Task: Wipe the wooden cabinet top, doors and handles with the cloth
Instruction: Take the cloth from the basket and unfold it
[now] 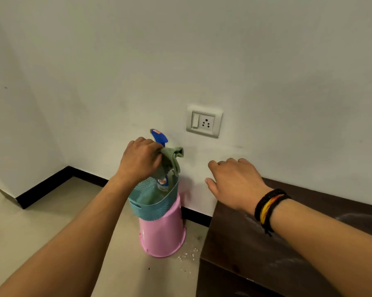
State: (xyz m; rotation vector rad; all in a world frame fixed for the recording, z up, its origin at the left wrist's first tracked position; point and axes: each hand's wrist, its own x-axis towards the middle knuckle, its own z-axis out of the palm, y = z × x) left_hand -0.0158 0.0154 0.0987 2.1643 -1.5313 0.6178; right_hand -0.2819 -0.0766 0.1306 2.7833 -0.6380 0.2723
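My left hand [141,158] grips a grey-green cloth [171,159] above a teal mesh basket [154,205]. A spray bottle with a blue trigger head [159,137] stands in that basket, partly hidden by the cloth and my hand. The dark wooden cabinet top [245,239] lies at the lower right, with pale dusty smears on it. My right hand [234,182] hovers over the cabinet's left far corner, fingers loosely curled, holding nothing. Cabinet doors and handles are out of view.
The basket rests on an upturned pink bucket [162,234] on the beige floor beside the cabinet. Small crumbs [188,255] are scattered on the floor by the bucket. A white wall with a switch and socket plate [204,121] stands behind, with a black skirting board [41,189].
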